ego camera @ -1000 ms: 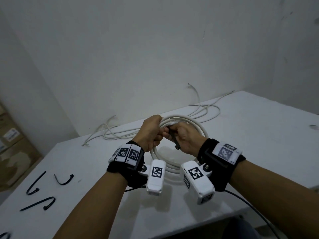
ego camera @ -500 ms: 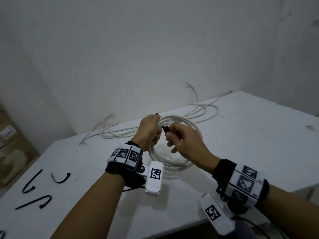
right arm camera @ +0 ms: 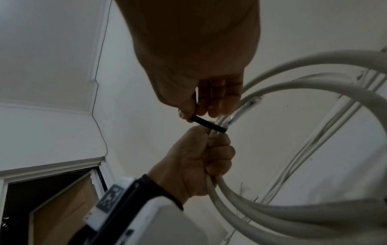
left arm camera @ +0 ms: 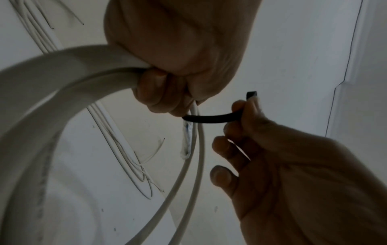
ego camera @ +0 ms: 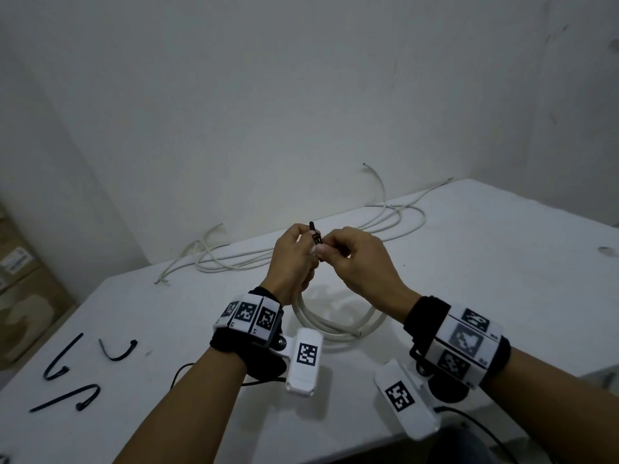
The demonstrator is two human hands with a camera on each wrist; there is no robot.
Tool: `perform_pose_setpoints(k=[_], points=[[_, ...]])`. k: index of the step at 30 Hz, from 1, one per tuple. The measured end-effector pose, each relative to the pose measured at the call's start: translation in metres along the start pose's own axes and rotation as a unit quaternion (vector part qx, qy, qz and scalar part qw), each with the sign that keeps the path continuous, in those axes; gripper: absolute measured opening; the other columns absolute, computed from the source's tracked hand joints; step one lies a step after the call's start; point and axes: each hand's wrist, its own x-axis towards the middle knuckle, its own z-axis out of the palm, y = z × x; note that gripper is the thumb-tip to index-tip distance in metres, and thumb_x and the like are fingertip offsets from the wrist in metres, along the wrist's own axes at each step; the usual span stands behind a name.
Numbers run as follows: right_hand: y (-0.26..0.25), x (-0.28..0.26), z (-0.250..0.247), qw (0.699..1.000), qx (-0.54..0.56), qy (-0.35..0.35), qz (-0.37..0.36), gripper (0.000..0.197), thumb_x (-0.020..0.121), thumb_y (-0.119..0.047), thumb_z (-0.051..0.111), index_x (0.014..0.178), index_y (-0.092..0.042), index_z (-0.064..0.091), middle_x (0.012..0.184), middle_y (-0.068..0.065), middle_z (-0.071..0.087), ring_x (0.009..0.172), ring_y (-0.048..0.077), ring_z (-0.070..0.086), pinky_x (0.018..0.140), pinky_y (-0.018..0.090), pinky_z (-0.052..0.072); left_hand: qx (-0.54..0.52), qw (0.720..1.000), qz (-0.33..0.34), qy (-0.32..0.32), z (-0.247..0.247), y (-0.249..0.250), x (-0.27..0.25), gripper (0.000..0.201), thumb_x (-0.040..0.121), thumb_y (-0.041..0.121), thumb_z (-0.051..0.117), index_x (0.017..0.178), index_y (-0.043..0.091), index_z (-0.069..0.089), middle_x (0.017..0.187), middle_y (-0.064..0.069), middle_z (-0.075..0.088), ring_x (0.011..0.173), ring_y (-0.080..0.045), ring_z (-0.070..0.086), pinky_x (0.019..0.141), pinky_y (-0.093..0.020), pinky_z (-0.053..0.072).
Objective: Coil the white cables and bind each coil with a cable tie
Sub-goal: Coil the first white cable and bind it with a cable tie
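Note:
My left hand grips a coil of white cable and holds it up over the white table; the coil's lower loops hang near the tabletop. A black cable tie wraps round the coil strands at my fist. My right hand pinches the tie's head end between thumb and fingertips, right beside the left hand. In the left wrist view the tie runs from the coil to my right fingers. In the right wrist view the tie crosses the cable just above my left fist.
More loose white cables lie along the table's far edge by the wall. Three spare black cable ties lie at the table's left front. Cardboard boxes stand on the floor to the left.
Both hands rose with the coil, which lifted off the table. My right hand shifted from the tie's tail to pinching its head at the top of my left fist.

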Motion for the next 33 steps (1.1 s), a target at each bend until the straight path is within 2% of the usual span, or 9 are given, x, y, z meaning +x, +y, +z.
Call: perform_pose_setpoints(k=[3, 6, 12, 17, 18, 22, 26, 30, 33], points=[[-0.003, 0.002, -0.005, 0.997, 0.076, 0.007, 0.034, 0.017, 0.089, -0.023, 0.062, 0.076, -0.014, 0.068, 0.066, -0.003, 0.065, 0.061, 0.013, 0.057, 0.057, 0.033, 0.051, -0.003, 0.999, 0.036, -0.002, 0.001, -0.002, 0.000, 0.014, 0.098, 0.016, 0.042, 0.089, 0.014, 0.053, 0.045, 0.007, 0.042, 0.033, -0.007, 0.027, 0.036, -0.014, 0.019], [-0.004, 0.009, -0.011, 0.988, 0.138, 0.021, 0.061, 0.014, 0.089, -0.019, 0.063, 0.078, -0.011, 0.069, 0.064, 0.004, 0.064, 0.057, 0.016, 0.058, 0.044, 0.024, 0.046, -0.001, 0.996, 0.083, -0.021, 0.007, -0.003, -0.005, 0.014, 0.100, 0.016, 0.043, 0.091, 0.009, 0.051, 0.043, 0.012, 0.046, 0.035, -0.005, 0.029, 0.033, -0.016, 0.022], [-0.001, 0.021, -0.013, 0.983, 0.166, 0.048, 0.067, 0.012, 0.088, -0.013, 0.064, 0.078, -0.014, 0.068, 0.061, -0.004, 0.065, 0.048, -0.001, 0.058, 0.046, 0.012, 0.042, 0.036, 0.988, 0.149, -0.002, 0.011, -0.007, -0.006, 0.018, 0.101, 0.019, 0.043, 0.090, 0.010, 0.055, 0.052, 0.011, 0.044, 0.040, -0.006, 0.030, 0.039, -0.018, 0.026], [0.001, 0.022, -0.014, 0.982, 0.176, 0.036, 0.065, 0.017, 0.090, -0.011, 0.060, 0.078, -0.012, 0.070, 0.064, 0.005, 0.067, 0.059, 0.014, 0.067, 0.044, 0.009, 0.039, 0.088, 0.979, 0.182, 0.023, 0.012, -0.009, -0.006, 0.020, 0.100, 0.026, 0.044, 0.093, 0.013, 0.058, 0.057, 0.011, 0.047, 0.046, -0.010, 0.036, 0.048, -0.024, 0.032], [0.001, 0.021, -0.015, 0.982, 0.176, 0.033, 0.064, 0.016, 0.090, -0.010, 0.059, 0.079, -0.011, 0.071, 0.064, 0.005, 0.067, 0.057, 0.012, 0.067, 0.044, 0.009, 0.039, 0.096, 0.978, 0.185, 0.026, 0.012, -0.010, -0.007, 0.020, 0.100, 0.026, 0.044, 0.094, 0.014, 0.059, 0.057, 0.011, 0.048, 0.046, -0.010, 0.037, 0.048, -0.024, 0.033], [0.001, 0.022, -0.017, 0.981, 0.177, 0.020, 0.071, 0.015, 0.091, -0.009, 0.059, 0.082, -0.006, 0.071, 0.063, 0.003, 0.067, 0.047, 0.000, 0.061, 0.044, 0.009, 0.039, 0.122, 0.972, 0.197, 0.034, 0.012, -0.013, -0.006, 0.020, 0.100, 0.027, 0.044, 0.096, 0.016, 0.059, 0.057, 0.010, 0.048, 0.047, -0.011, 0.036, 0.050, -0.027, 0.031], [0.004, 0.024, -0.020, 0.979, 0.181, 0.006, 0.090, 0.017, 0.089, -0.012, 0.061, 0.079, -0.005, 0.073, 0.056, -0.001, 0.064, 0.044, 0.002, 0.055, 0.045, 0.019, 0.040, 0.142, 0.968, 0.204, 0.041, 0.013, -0.014, -0.007, 0.019, 0.101, 0.027, 0.044, 0.099, 0.017, 0.060, 0.058, 0.012, 0.050, 0.045, -0.005, 0.038, 0.049, -0.023, 0.031], [0.000, 0.029, -0.031, 0.967, 0.212, -0.031, 0.136, 0.020, 0.085, -0.007, 0.063, 0.072, 0.007, 0.067, 0.050, 0.004, 0.056, 0.040, 0.007, 0.048, 0.044, 0.023, 0.035, 0.164, 0.962, 0.212, 0.044, 0.015, -0.013, -0.010, 0.018, 0.101, 0.028, 0.043, 0.097, 0.019, 0.059, 0.056, 0.010, 0.048, 0.045, -0.009, 0.036, 0.047, -0.025, 0.031], [-0.008, 0.037, -0.042, 0.946, 0.230, -0.066, 0.219, 0.020, 0.083, -0.005, 0.062, 0.063, -0.001, 0.059, 0.045, 0.002, 0.052, 0.039, 0.010, 0.045, 0.044, 0.023, 0.032, 0.178, 0.959, 0.214, 0.045, 0.018, -0.011, -0.012, 0.016, 0.101, 0.027, 0.044, 0.094, 0.020, 0.057, 0.048, 0.009, 0.040, 0.044, -0.012, 0.030, 0.047, -0.028, 0.028]])
